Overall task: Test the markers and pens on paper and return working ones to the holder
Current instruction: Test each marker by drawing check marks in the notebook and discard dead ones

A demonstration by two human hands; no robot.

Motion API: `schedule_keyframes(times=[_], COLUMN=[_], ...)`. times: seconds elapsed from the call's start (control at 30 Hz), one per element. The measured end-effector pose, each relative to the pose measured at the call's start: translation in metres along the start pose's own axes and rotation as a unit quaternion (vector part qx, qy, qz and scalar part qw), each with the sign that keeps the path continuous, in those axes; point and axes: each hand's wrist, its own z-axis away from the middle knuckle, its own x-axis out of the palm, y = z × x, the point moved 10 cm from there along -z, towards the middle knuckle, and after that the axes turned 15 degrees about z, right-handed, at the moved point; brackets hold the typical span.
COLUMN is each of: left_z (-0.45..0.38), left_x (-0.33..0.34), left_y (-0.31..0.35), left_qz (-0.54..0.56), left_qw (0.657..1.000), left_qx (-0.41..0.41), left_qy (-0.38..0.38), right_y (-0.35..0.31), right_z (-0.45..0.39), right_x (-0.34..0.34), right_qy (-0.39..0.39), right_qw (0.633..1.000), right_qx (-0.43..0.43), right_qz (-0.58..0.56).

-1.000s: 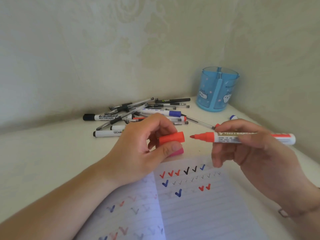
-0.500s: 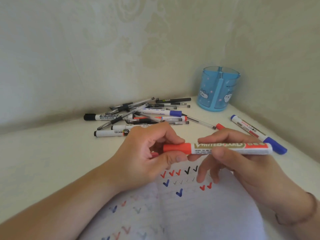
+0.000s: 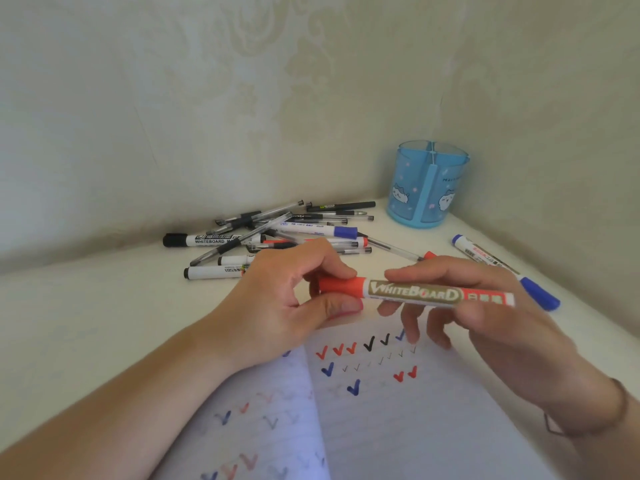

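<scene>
Red marker (image 3: pixel 415 293) capped, both hands gripping, above notebook (image 3: pixel 381 410)

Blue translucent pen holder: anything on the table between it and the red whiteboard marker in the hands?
Head view: only the blue-capped white marker, lying right of the line from blue holder to red whiteboard marker; otherwise bare table.

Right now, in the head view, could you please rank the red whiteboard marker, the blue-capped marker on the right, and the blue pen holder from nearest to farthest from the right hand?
1. Red whiteboard marker: held in the right hand.
2. Blue-capped marker: on the table just behind that hand, to the right.
3. Blue pen holder: back in the corner, farthest.
</scene>
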Motion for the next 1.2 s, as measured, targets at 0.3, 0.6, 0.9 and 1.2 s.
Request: schedule_keyframes(times=[0.3,0.6,0.9,1.2], left_z=[-0.001,-0.001,0.004,0.004], left_x=[-0.003,-0.092,-0.093,-0.091], left_y=[0.011,-0.061,-0.08,-0.087], left_qz=[-0.079,-0.384,-0.415,-0.405], left_qw=[0.995,0.893,0.863,0.863], left_qx=[0.055,-0.168,-0.243,-0.271], left_qy=[-0.02,0.164,0.152,0.135], right_y=[0.011,0.053,0.069,0.036], right_z=[0.003,0.032,0.037,0.026], right_x=[-0.016,-0.118,-0.117,-0.096], right_qy=[0.061,0.258,0.197,0.235], right_qw=[0.975,0.79,0.752,0.782], right_qx=[0.1,0.279,0.343,0.261], right_qz=[0.189,0.481,0.527,0.514])
